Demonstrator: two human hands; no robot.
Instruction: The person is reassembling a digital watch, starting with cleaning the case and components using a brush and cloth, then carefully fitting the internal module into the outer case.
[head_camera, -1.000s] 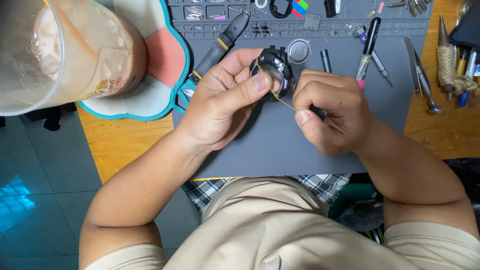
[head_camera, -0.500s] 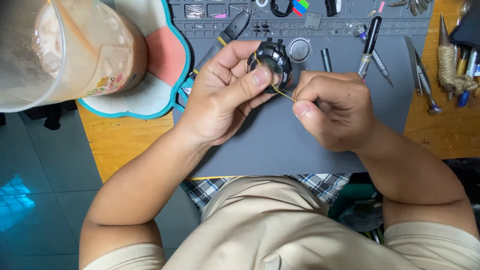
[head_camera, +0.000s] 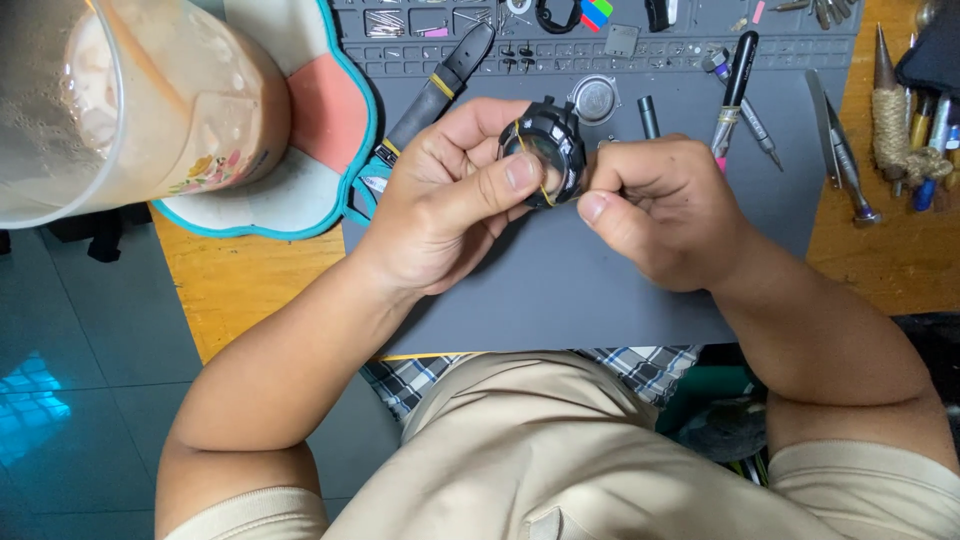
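Fitting the thin yellow gasket ring (head_camera: 543, 186) onto the round black watch case (head_camera: 548, 152) looks like the fiddly bit here. My take: work it round a little at a time, keep one thumb pinning the seated part so it doesn't pop out, and don't stretch it or it'll likely sit wavy.

The case is up off the grey rubber work mat (head_camera: 560, 290), above the mat's middle, held between both hands. The left hand (head_camera: 450, 200) cradles it from the left, fingers curled behind it and the thumb pressed flat on the front face over the ring. The right hand (head_camera: 665, 210) comes in from the right, its fingers bunched together with thumb and forefinger pinching the case's right edge; whether they're nipping the ring itself I can't tell. Both wrists hover above the mat, forearms angled in from the lap.

Just beyond the case on the mat lie a round silver case back (head_camera: 594, 99) and a black strap with a yellow band (head_camera: 440, 85).
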